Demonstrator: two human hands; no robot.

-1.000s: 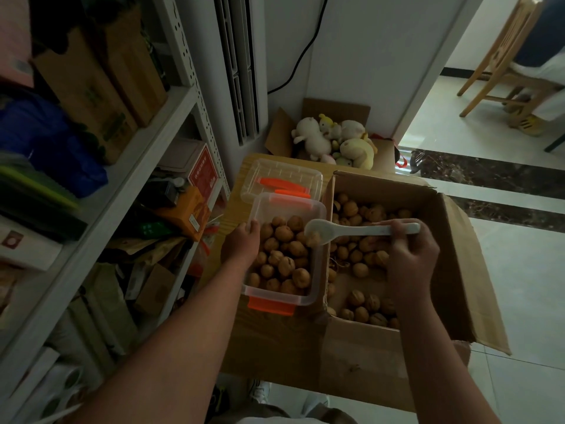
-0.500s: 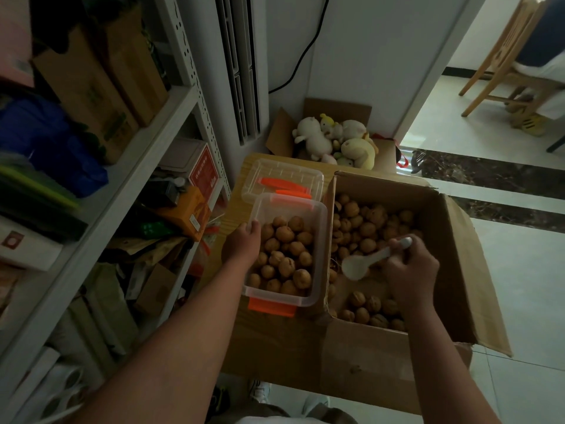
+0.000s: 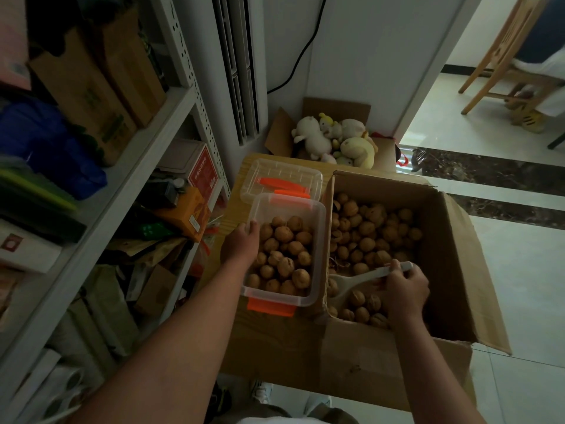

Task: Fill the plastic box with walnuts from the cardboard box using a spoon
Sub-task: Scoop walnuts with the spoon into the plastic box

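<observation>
Gripping the white spoon (image 3: 363, 278) by its handle, the right hand (image 3: 405, 290) digs low in the cardboard box (image 3: 452, 270); the left hand (image 3: 241, 246) clasps the plastic box (image 3: 318, 255) beside it. Already heaped, its walnuts (image 3: 284, 258) might roll over the rim when more are tipped in.

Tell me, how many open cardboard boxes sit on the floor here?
2: the walnut box under the right hand, and a smaller one behind it by the wall, holding plush toys. More boxes stand on the shelves.
</observation>
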